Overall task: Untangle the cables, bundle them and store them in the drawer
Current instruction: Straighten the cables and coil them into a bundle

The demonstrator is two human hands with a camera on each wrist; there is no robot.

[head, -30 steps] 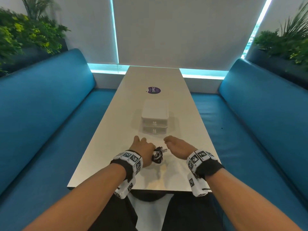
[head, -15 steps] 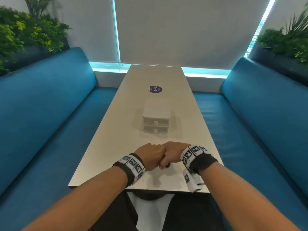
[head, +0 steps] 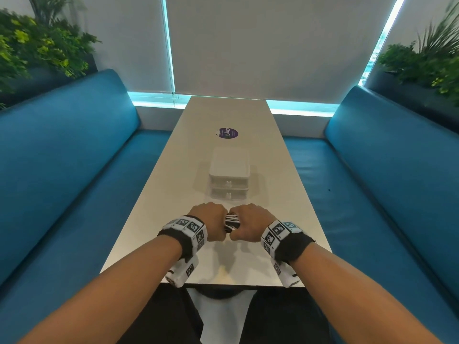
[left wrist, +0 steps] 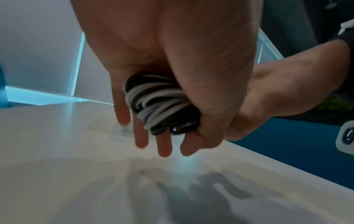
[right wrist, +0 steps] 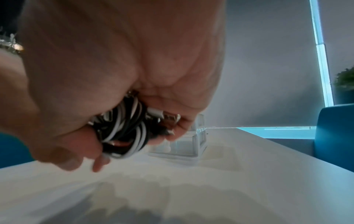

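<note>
A tangle of black and white cables [head: 231, 221] is held between both hands just above the near end of the white table [head: 173, 219]. My left hand [head: 210, 220] grips one side of the cable bundle [left wrist: 161, 104], with the thumb over it and the fingers under. My right hand [head: 248, 223] grips the other side of the cables [right wrist: 126, 128], where a metal plug [right wrist: 171, 119] shows by the fingers. Farther along the table stands a small white two-drawer unit [head: 229, 177], both drawers closed, also seen as the drawer unit [right wrist: 191, 142] just beyond my right hand.
A purple round sticker [head: 228, 133] lies on the table beyond the drawer unit. Blue benches [head: 74, 170] run along both sides. Planters with green plants [head: 29, 45] stand behind the benches. A blind covers the window at the far end.
The hands first closed together over the cable tangle near the table edge. Now they have lifted it and parted slightly, so the cables show between them.
</note>
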